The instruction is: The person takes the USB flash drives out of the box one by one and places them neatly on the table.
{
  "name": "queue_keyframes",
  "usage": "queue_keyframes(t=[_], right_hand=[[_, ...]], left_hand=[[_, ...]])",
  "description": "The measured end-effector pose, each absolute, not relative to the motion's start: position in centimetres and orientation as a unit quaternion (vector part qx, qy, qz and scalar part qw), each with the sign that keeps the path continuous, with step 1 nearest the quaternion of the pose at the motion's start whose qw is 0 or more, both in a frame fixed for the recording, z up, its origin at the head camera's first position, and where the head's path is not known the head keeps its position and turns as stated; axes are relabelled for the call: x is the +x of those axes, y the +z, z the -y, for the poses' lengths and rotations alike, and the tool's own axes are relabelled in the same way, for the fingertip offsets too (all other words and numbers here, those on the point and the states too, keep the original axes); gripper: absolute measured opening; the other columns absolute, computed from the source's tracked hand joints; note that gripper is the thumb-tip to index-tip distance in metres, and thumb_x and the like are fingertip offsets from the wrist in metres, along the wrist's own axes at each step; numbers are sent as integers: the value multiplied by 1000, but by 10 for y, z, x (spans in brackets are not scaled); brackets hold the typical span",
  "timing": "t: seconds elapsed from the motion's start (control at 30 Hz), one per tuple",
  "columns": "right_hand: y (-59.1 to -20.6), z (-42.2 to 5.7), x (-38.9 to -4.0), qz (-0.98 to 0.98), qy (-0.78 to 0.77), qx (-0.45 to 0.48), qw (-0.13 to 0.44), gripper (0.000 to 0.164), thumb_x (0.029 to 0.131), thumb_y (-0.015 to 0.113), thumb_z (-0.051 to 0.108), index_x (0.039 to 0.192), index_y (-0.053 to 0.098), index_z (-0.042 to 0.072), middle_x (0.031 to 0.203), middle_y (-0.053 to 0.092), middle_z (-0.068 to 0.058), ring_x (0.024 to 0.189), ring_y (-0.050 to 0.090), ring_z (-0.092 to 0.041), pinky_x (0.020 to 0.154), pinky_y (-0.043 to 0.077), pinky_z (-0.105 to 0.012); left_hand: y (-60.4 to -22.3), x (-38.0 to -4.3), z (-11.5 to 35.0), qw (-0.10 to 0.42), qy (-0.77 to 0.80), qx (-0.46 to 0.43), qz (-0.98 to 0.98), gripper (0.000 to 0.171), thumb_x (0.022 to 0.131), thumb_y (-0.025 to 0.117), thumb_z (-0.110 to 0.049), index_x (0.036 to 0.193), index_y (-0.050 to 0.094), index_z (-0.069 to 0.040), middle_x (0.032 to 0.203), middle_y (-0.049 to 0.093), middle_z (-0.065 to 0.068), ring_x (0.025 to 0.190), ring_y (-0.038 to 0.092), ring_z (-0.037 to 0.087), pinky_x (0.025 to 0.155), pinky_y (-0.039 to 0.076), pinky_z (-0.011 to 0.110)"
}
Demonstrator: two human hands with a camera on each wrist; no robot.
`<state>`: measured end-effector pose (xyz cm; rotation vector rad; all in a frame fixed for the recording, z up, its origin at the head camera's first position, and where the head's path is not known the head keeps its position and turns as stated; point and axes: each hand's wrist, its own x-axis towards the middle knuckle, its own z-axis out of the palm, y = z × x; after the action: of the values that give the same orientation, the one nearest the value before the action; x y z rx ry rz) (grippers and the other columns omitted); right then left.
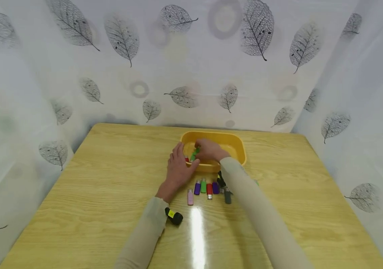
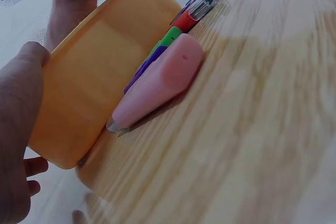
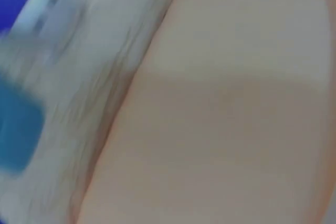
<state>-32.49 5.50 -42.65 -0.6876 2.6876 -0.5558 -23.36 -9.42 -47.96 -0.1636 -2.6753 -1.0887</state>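
Observation:
A yellow plastic tray (image 1: pixel 230 137) stands near the table's back edge. My left hand (image 1: pixel 179 168) rests at its front left corner, with fingers along the left side and the thumb by the front rim. Inside the tray my right hand (image 1: pixel 209 149) pinches a green USB stick (image 1: pixel 194 155), partly hidden by the fingers. A red USB stick (image 1: pixel 186 158) lies beside it in the tray. In front of the tray lie a pink USB stick (image 2: pixel 163 77), a purple one (image 1: pixel 197 187), a green one (image 1: pixel 203 185) and a red one (image 1: pixel 209 191).
Further right are a dark purple stick (image 1: pixel 215 188) and a dark grey one (image 1: pixel 227 195), partly under the right forearm. The right wrist view is blurred, with a blue object (image 3: pixel 18 127) at its left edge. A leaf-patterned curtain (image 1: pixel 184 67) hangs behind the table.

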Motion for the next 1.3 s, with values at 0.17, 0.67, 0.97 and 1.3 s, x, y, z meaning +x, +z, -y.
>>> queue_keyframes(t=[0.17,0.67,0.97,1.3], right_hand=[[-428,-79,-328,-938,-201,-231,160,41,84,74,17,120,62,3,113,65,-10,98,60,-24,88,52,-40],[-403,-129,-315,-924,-263,-261,92,42,86,71,15,123,62,-3,123,63,-20,117,57,-37,102,44,-50],[-388,-138,-288,-916,-285,-274,67,35,87,71,17,118,65,1,121,64,-15,86,64,-25,82,53,-42],[-386,-138,-238,-904,-299,-302,53,35,87,73,17,117,65,2,118,63,-14,107,58,-38,92,50,-47]], left_hand=[[-479,-235,95,120,-380,-55,916,90,90,55,-57,155,22,-4,161,19,13,136,34,37,110,32,57],[-472,-231,94,92,-384,-46,918,89,92,56,-55,156,18,-7,163,14,12,139,29,36,115,26,55],[-473,-228,94,81,-381,-44,920,88,92,57,-55,156,18,-8,163,14,12,140,29,36,115,25,55],[-473,-228,94,89,-378,-47,920,86,92,58,-53,155,20,-8,163,14,12,139,29,37,114,26,56]])
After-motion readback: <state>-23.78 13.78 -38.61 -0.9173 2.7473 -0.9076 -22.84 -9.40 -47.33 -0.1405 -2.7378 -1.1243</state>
